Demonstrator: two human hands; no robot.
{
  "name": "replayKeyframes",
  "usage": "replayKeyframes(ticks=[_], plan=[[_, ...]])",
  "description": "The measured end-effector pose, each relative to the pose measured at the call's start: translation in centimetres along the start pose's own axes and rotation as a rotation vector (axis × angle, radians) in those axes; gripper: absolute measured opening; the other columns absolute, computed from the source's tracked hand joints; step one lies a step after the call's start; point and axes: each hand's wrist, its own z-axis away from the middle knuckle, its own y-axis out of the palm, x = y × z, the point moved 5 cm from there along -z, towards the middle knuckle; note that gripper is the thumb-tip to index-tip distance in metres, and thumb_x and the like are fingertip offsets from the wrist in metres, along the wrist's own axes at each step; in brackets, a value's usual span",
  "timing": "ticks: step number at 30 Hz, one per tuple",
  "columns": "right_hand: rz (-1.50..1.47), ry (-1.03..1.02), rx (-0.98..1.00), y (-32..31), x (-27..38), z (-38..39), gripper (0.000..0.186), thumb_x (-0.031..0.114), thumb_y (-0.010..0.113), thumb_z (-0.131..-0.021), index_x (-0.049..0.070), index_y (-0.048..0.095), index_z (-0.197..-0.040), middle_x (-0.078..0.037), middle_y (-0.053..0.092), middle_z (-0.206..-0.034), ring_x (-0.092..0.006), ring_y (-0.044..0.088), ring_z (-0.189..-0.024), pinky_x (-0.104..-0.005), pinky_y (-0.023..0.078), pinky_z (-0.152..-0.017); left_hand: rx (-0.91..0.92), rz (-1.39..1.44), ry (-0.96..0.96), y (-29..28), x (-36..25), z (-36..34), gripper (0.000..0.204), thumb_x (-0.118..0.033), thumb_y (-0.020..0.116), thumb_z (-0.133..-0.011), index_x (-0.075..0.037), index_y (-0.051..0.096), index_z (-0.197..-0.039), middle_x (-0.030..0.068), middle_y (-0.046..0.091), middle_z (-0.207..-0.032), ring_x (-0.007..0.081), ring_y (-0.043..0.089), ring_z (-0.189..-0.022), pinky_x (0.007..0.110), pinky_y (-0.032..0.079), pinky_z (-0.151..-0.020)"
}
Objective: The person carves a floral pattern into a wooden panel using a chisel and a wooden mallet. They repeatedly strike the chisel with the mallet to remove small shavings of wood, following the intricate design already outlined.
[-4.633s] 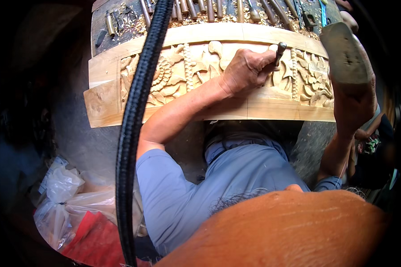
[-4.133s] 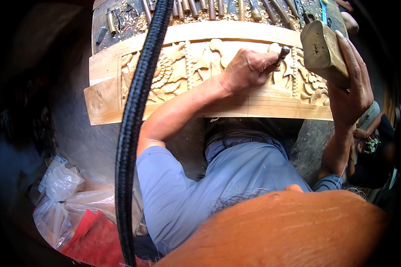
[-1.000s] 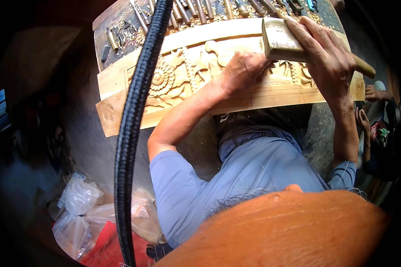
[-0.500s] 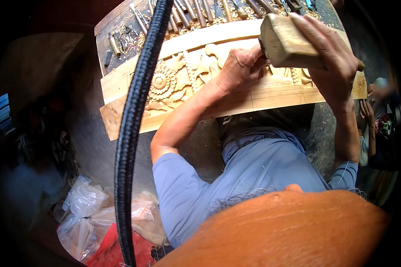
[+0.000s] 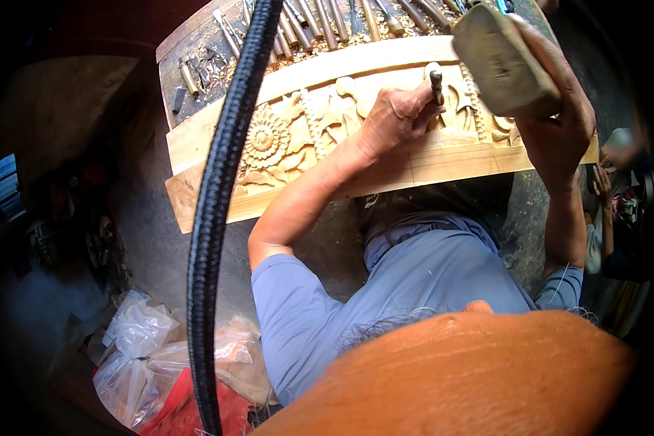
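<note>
A long pale wooden panel (image 5: 436,161) lies across the workbench, carved in relief with a round flower (image 5: 267,136), leaves and beaded bands. My left hand (image 5: 401,120) is closed around a carving chisel (image 5: 436,86), held upright over the carving right of the middle. Only the dark top of its handle shows; its cutting end is hidden by my fingers. My right hand (image 5: 563,120) grips a blocky wooden mallet (image 5: 503,64), raised to the right of the chisel and apart from it.
Several carving tools (image 5: 327,25) lie in a row along the bench's far side among wood shavings. A black braided cable (image 5: 221,196) crosses the view at left. Clear plastic bags (image 5: 134,363) and red material (image 5: 185,407) sit lower left. Another person (image 5: 618,182) is at the right edge.
The mallet has moved right, away from the chisel, uncovering the chisel's handle top and more carving. My left hand stays at nearly the same spot.
</note>
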Motion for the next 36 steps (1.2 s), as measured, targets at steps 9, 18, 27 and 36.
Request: replayKeyframes(ticks=[9, 18, 27, 36], plan=[[0.563, -0.111, 0.247, 1.2, -0.3, 1.7, 0.068, 0.008, 0.087, -0.082, 0.022, 0.073, -0.147, -0.009, 0.079, -0.133, -0.0291, 0.078, -0.115, -0.0417, 0.064, -0.098, 0.024, -0.043, 0.212, 0.4, -2.3, 0.0, 0.024, -0.004, 0.081, -0.091, -0.005, 0.071, -0.113, 0.0144, 0.076, -0.089, 0.0342, 0.076, -0.080, 0.044, 0.062, -0.070], [0.307, -0.018, 0.102, -0.1, -0.3, 1.1, 0.066, 0.001, 0.090, -0.080, 0.012, 0.073, -0.144, -0.013, 0.078, -0.136, -0.0308, 0.076, -0.124, -0.0391, 0.063, -0.103, 0.058, -0.015, 0.067, 1.0, -0.1, 0.0, 0.025, -0.003, 0.077, -0.094, -0.006, 0.065, -0.115, 0.0129, 0.077, -0.084, 0.0341, 0.076, -0.070, 0.043, 0.060, -0.063], [0.177, 0.044, 0.048, -0.3, -1.0, 2.3, 0.072, -0.004, 0.090, -0.079, 0.005, 0.069, -0.147, -0.012, 0.076, -0.139, -0.0265, 0.076, -0.123, -0.0358, 0.062, -0.102, 0.002, 0.033, 0.092, 1.0, -0.3, -0.1, 0.024, -0.004, 0.075, -0.096, -0.006, 0.066, -0.118, 0.0138, 0.076, -0.081, 0.0351, 0.075, -0.068, 0.044, 0.060, -0.061], [-0.225, 0.221, -0.090, -0.4, -1.8, 2.5, 0.066, -0.002, 0.089, -0.082, 0.006, 0.070, -0.145, -0.015, 0.076, -0.138, -0.0318, 0.073, -0.129, -0.0400, 0.062, -0.108, 0.025, 0.058, -0.080, 0.9, 0.7, 0.2, 0.017, -0.003, 0.080, -0.097, -0.004, 0.069, -0.111, 0.0106, 0.080, -0.087, 0.0244, 0.080, -0.074, 0.033, 0.061, -0.064]])
